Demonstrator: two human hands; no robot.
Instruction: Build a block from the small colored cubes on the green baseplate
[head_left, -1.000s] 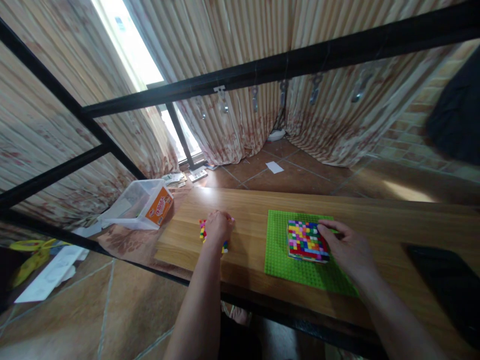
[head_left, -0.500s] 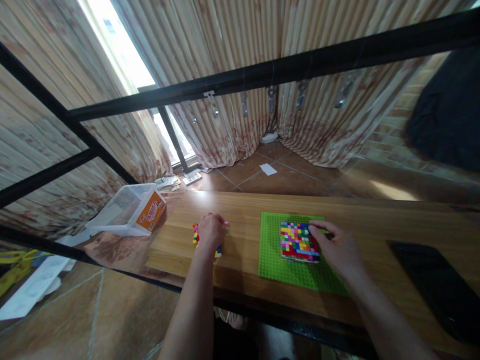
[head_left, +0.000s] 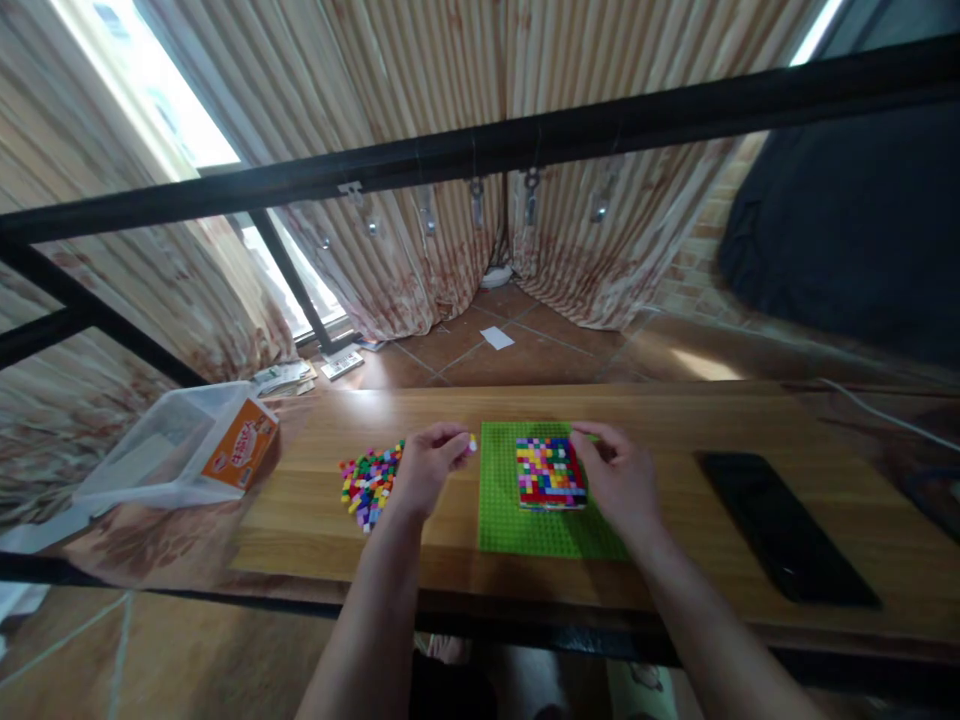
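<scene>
My left hand [head_left: 433, 468] is closed in a pinch on a small pale toy brick [head_left: 472, 444], held just left of the green baseplate [head_left: 498, 525]. Beside that wrist lies a loose heap of small coloured bricks [head_left: 369, 485], partly covered by the hand. On the baseplate sits a low square block of many-coloured bricks [head_left: 549, 468], its top a patchwork of colours with red along the right side. My right hand [head_left: 615, 470] has its thumb and forefinger closed at the block's far right corner; its other fingers are curled and partly hidden.
A black phone [head_left: 780, 525] lies on the wooden table [head_left: 442, 410] to the right. To the left stands a clear plastic box [head_left: 165, 440] with an orange label. A black metal bar [head_left: 420, 160] crosses above, before the curtains [head_left: 420, 60].
My left hand has lifted away from the brick heap and moved right towards the baseplate, a small brick in its fingers. My right hand stays at the block's corner. The view has shifted right.
</scene>
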